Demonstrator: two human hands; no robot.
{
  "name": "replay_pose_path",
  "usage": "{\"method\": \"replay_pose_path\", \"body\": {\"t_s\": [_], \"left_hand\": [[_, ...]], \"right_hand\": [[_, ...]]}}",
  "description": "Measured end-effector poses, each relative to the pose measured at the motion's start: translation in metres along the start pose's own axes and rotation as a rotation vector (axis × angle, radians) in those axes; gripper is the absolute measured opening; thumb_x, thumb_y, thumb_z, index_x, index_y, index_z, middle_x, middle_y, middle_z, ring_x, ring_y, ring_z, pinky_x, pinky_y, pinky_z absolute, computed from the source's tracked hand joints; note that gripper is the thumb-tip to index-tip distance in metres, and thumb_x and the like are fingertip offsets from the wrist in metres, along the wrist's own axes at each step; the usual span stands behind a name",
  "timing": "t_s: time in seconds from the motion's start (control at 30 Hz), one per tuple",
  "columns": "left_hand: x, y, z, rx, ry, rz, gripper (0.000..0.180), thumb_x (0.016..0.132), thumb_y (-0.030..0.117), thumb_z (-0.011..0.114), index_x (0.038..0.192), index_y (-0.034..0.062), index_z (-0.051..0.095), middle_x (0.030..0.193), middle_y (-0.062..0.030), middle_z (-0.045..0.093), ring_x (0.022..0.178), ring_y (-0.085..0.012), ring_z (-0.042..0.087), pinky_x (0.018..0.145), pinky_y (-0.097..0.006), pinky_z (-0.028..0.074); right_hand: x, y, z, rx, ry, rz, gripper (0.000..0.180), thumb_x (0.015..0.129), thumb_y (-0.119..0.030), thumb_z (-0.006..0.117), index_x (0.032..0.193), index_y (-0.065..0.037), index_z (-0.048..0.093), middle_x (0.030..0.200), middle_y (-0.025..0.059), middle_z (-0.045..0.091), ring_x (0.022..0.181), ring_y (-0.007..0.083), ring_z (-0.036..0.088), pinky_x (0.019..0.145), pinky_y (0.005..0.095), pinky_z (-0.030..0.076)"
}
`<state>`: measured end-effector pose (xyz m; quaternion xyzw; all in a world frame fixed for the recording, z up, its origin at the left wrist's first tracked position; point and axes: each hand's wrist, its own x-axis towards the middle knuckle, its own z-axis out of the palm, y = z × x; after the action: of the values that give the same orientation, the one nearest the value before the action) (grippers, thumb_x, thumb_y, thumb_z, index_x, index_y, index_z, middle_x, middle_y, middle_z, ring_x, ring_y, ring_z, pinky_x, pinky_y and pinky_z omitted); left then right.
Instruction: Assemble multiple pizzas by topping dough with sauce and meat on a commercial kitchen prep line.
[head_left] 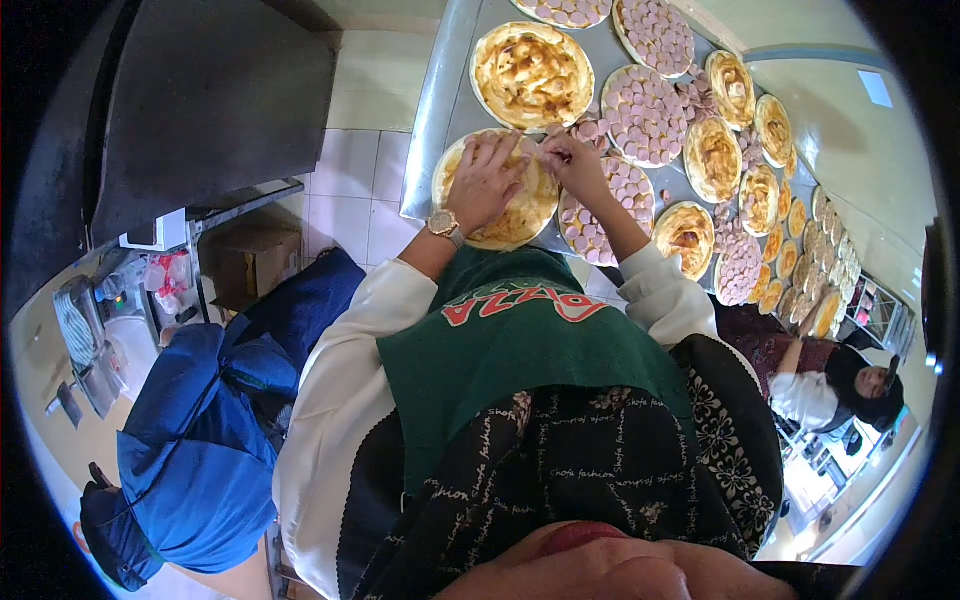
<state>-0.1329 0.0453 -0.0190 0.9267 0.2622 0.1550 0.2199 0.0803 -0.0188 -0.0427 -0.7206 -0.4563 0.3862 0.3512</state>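
Note:
A round pizza base [515,222] spread with orange-brown sauce sits at the near left corner of a metal table. Over its upper left part lies my left hand [487,182], fingers stretched out and a watch at its wrist. My right hand [574,168] is at the base's right edge, its fingers pinched together around what looks like a pink sausage slice. Just beyond it is a small heap of sausage slices [592,132]. A sauced base [532,76] stands farther back, and a pizza covered in sausage slices [607,212] is close on the right.
The metal table [440,110] runs far to the right, crowded with sauced bases and sausage-covered pizzas [645,115]. A person in blue [200,440] bends at the left, near a large dark cabinet [215,110]. Another person [810,395] works along the table at far right.

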Motion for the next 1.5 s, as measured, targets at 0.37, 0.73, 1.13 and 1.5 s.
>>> {"method": "replay_pose_path", "body": {"t_s": [0.37, 0.73, 1.13, 1.5], "left_hand": [[-0.01, -0.001, -0.001, 0.049, -0.012, -0.119, 0.045, 0.083, 0.031, 0.069, 0.125, 0.017, 0.065, 0.148, -0.0099, 0.044, 0.134, -0.0336, 0.04, 0.106, -0.052, 0.033], [0.009, 0.02, 0.007, -0.047, 0.022, 0.041, 0.047, 0.08, 0.029, 0.073, 0.124, 0.0148, 0.065, 0.148, -0.011, 0.044, 0.135, -0.0335, 0.041, 0.11, -0.054, 0.031], [0.015, 0.007, 0.016, 0.016, -0.016, 0.028, 0.049, 0.084, 0.033, 0.07, 0.129, 0.0182, 0.064, 0.155, -0.0094, 0.038, 0.135, -0.0338, 0.039, 0.108, -0.057, 0.031], [0.015, 0.014, 0.02, 0.037, -0.049, 0.036, 0.043, 0.082, 0.031, 0.07, 0.122, 0.0136, 0.067, 0.154, -0.0119, 0.038, 0.133, -0.0317, 0.041, 0.112, -0.056, 0.029]], "right_hand": [[0.01, -0.01, -0.024, -0.438, 0.291, -0.186, 0.015, 0.083, -0.02, 0.072, 0.096, -0.012, 0.069, 0.101, 0.0084, 0.063, 0.09, 0.0305, 0.064, 0.074, 0.0411, 0.053], [0.017, 0.01, -0.054, -0.537, 0.248, 0.021, 0.014, 0.083, -0.024, 0.072, 0.091, -0.013, 0.07, 0.096, 0.0072, 0.062, 0.087, 0.0294, 0.064, 0.075, 0.0433, 0.052], [-0.056, -0.033, -0.015, -0.869, -0.013, -0.386, 0.045, 0.082, -0.016, 0.062, 0.126, -0.024, 0.064, 0.108, 0.0101, 0.055, 0.103, 0.0293, 0.058, 0.076, 0.0408, 0.053], [-0.015, -0.023, -0.025, -0.852, 0.019, -0.435, 0.025, 0.085, -0.023, 0.065, 0.11, -0.023, 0.07, 0.105, 0.007, 0.056, 0.097, 0.0285, 0.06, 0.076, 0.0425, 0.053]]}}
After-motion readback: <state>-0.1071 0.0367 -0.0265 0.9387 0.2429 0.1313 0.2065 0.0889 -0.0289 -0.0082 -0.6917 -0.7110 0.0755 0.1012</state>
